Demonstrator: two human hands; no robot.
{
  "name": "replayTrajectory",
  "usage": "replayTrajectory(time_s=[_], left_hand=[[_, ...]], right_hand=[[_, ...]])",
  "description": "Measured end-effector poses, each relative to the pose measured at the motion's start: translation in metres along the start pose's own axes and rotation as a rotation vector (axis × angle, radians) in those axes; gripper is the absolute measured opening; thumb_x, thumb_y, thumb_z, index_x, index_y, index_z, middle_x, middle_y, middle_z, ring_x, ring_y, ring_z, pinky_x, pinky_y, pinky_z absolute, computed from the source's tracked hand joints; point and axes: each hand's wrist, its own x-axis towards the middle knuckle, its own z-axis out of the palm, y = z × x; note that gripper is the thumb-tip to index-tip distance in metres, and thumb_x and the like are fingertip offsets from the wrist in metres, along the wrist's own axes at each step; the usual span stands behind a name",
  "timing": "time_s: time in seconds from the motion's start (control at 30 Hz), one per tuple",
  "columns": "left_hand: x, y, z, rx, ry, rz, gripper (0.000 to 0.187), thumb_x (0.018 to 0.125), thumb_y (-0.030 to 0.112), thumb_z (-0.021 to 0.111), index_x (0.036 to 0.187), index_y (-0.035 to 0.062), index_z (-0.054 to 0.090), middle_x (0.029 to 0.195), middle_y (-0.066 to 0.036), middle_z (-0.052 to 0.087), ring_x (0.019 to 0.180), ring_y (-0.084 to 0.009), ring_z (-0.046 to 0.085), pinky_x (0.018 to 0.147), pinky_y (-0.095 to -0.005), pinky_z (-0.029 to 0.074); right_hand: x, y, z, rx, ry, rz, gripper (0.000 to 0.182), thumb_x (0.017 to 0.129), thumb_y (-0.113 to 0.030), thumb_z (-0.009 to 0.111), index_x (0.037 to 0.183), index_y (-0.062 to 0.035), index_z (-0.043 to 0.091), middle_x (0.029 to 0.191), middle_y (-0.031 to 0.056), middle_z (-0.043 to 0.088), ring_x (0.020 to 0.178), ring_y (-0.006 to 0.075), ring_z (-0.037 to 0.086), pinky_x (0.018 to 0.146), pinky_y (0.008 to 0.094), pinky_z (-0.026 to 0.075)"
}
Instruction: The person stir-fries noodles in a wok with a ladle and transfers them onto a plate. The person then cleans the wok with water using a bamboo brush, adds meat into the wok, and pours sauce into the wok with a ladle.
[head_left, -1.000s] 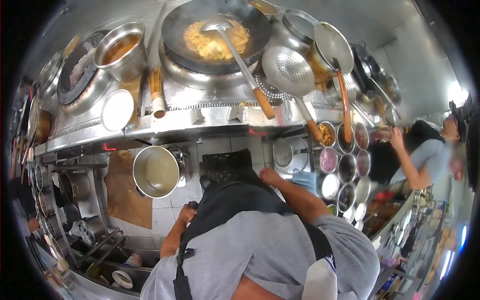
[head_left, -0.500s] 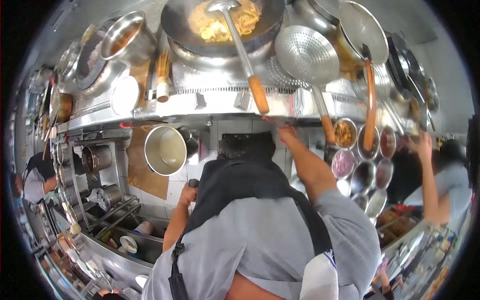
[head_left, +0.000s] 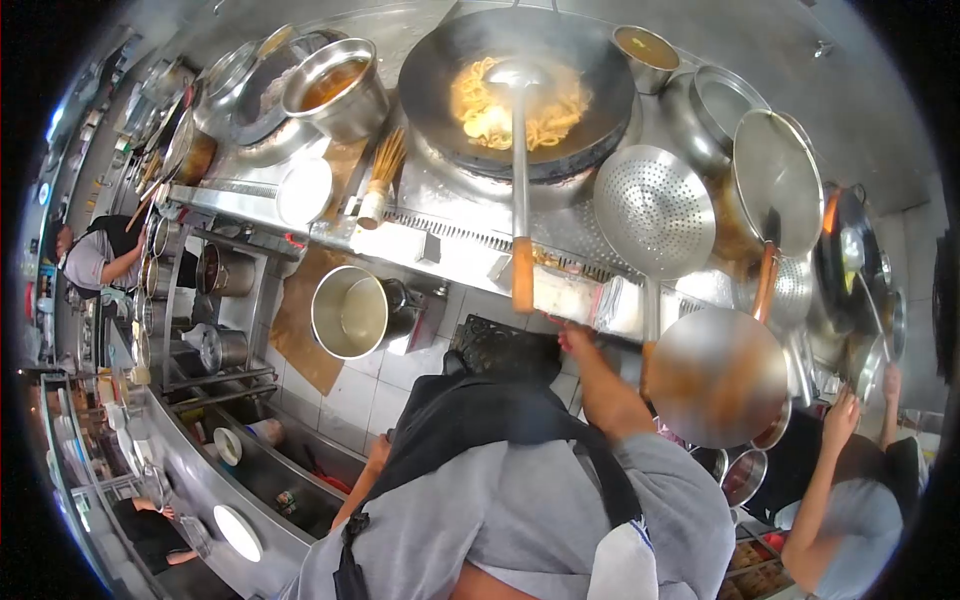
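Observation:
My right hand (head_left: 574,340) is closed at the stove's front edge, next to a small red part; what its fingers hold is hidden. Low beside my apron, my left hand (head_left: 379,450) is mostly covered, its fingers curled round something dark that I cannot make out. Ahead of me a black wok (head_left: 424,110) sits on the burner with steaming noodles (head_left: 555,118) in it. A wok ladle (head_left: 521,190) rests in the noodles, its wooden handle hanging over the front edge, apart from both hands. A perforated skimmer (head_left: 655,212) lies to the right of the wok.
A bamboo brush (head_left: 382,180) and a steel pot of reddish liquid (head_left: 338,105) stand left of the wok. Below is a large pot (head_left: 349,312). At right are a mesh strainer (head_left: 779,182) and a co-worker's hand (head_left: 842,418). A blurred round patch covers several containers.
My view has shifted, so the stove and wok appear lower and farther right. My left hand is more hidden behind the apron. My right hand stays at the stove edge; the ladle remains in the wok.

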Motion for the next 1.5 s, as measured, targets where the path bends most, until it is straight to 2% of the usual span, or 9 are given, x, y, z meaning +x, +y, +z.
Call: replayTrajectory(time_s=[0.33, 0.43, 0.63, 0.9, 1.1, 1.33, 1.4, 1.47, 1.5], left_hand=[[-0.025, 0.031, -0.005, -0.143, 0.153, -0.103, 0.049, 0.076, 0.030, 0.064, 0.107, -0.0059, 0.054, 0.098, -0.025, 0.064, 0.098, -0.0342, 0.062, 0.078, -0.0433, 0.049], [-0.055, 0.088, -0.035, -0.816, 0.257, -0.083, 0.042, 0.074, 0.020, 0.062, 0.107, -0.0033, 0.051, 0.089, -0.017, 0.062, 0.086, -0.0311, 0.062, 0.071, -0.0430, 0.051], [-0.010, 0.151, -0.097, -1.697, -0.174, 0.086, 0.032, 0.077, 0.025, 0.058, 0.099, 0.0025, 0.054, 0.083, -0.013, 0.061, 0.075, -0.0293, 0.061, 0.071, -0.0427, 0.053], [0.009, 0.327, -0.190, -1.613, -0.484, 0.451, 0.028, 0.076, 0.028, 0.064, 0.097, 0.0097, 0.060, 0.085, -0.011, 0.065, 0.076, -0.0239, 0.062, 0.068, -0.0378, 0.051], [0.003, 0.431, -0.225, -1.456, -0.584, 0.407, 0.034, 0.079, 0.042, 0.062, 0.096, 0.0129, 0.059, 0.084, -0.009, 0.063, 0.080, -0.0224, 0.061, 0.065, -0.0379, 0.049], [0.047, 0.482, -0.240, -1.265, -0.765, 0.320, 0.040, 0.080, 0.050, 0.057, 0.100, 0.0154, 0.058, 0.088, -0.004, 0.060, 0.081, -0.0217, 0.059, 0.064, -0.0396, 0.048], [0.049, 0.481, -0.236, -1.256, -0.744, 0.310, 0.043, 0.078, 0.050, 0.060, 0.102, 0.0140, 0.057, 0.092, -0.005, 0.060, 0.085, -0.0223, 0.059, 0.070, -0.0406, 0.049], [0.020, 0.489, -0.239, -1.327, -0.783, 0.252, 0.044, 0.076, 0.047, 0.063, 0.102, 0.0121, 0.057, 0.094, -0.006, 0.060, 0.087, -0.0235, 0.057, 0.077, -0.0422, 0.047], [0.013, 0.494, -0.238, -1.358, -0.835, 0.215, 0.034, 0.076, 0.036, 0.065, 0.098, 0.0109, 0.057, 0.093, -0.008, 0.060, 0.086, -0.0249, 0.057, 0.082, -0.0433, 0.046]], right_hand=[[-0.014, -0.007, 0.005, 0.015, -0.005, 0.036, 0.024, 0.092, -0.026, 0.054, 0.087, -0.0038, 0.063, 0.071, 0.0076, 0.065, 0.052, 0.0162, 0.060, 0.042, 0.0311, 0.048], [-0.017, -0.004, 0.005, 0.062, -0.022, 0.013, 0.022, 0.091, -0.027, 0.056, 0.089, -0.0056, 0.063, 0.073, 0.0073, 0.065, 0.053, 0.0160, 0.060, 0.042, 0.0316, 0.048], [-0.060, -0.005, -0.001, -0.087, -0.194, 0.023, 0.038, 0.088, -0.041, 0.060, 0.108, -0.0086, 0.057, 0.083, 0.0050, 0.061, 0.058, 0.0146, 0.056, 0.048, 0.0325, 0.047], [-0.234, -0.103, -0.017, 0.385, -0.586, -0.213, 0.047, 0.096, -0.046, 0.044, 0.124, -0.0082, 0.046, 0.098, 0.0092, 0.060, 0.082, 0.0178, 0.060, 0.074, 0.0341, 0.049], [-0.291, -0.241, 0.052, 0.407, -0.541, -0.407, 0.047, 0.094, -0.025, 0.053, 0.134, -0.0090, 0.034, 0.088, 0.0071, 0.058, 0.071, 0.0139, 0.059, 0.057, 0.0289, 0.049], [-0.345, -0.236, 0.020, 0.236, -0.458, -0.637, 0.056, 0.083, -0.009, 0.062, 0.132, -0.0051, 0.035, 0.079, 0.0026, 0.053, 0.059, 0.0093, 0.054, 0.048, 0.0218, 0.043], [-0.316, -0.211, 0.020, 0.039, -0.342, -0.716, 0.057, 0.084, -0.013, 0.062, 0.133, -0.0074, 0.034, 0.080, 0.0109, 0.060, 0.061, 0.0224, 0.060, 0.052, 0.0342, 0.049], [-0.281, -0.191, 0.032, -0.592, 0.404, -0.926, 0.053, 0.084, -0.013, 0.054, 0.132, -0.0061, 0.033, 0.084, 0.0245, 0.063, 0.072, 0.0407, 0.062, 0.063, 0.0496, 0.049], [-0.267, -0.183, 0.042, -0.648, 0.342, -0.784, 0.048, 0.084, -0.013, 0.050, 0.128, -0.0055, 0.034, 0.087, 0.0323, 0.060, 0.083, 0.0510, 0.057, 0.074, 0.0572, 0.043]])
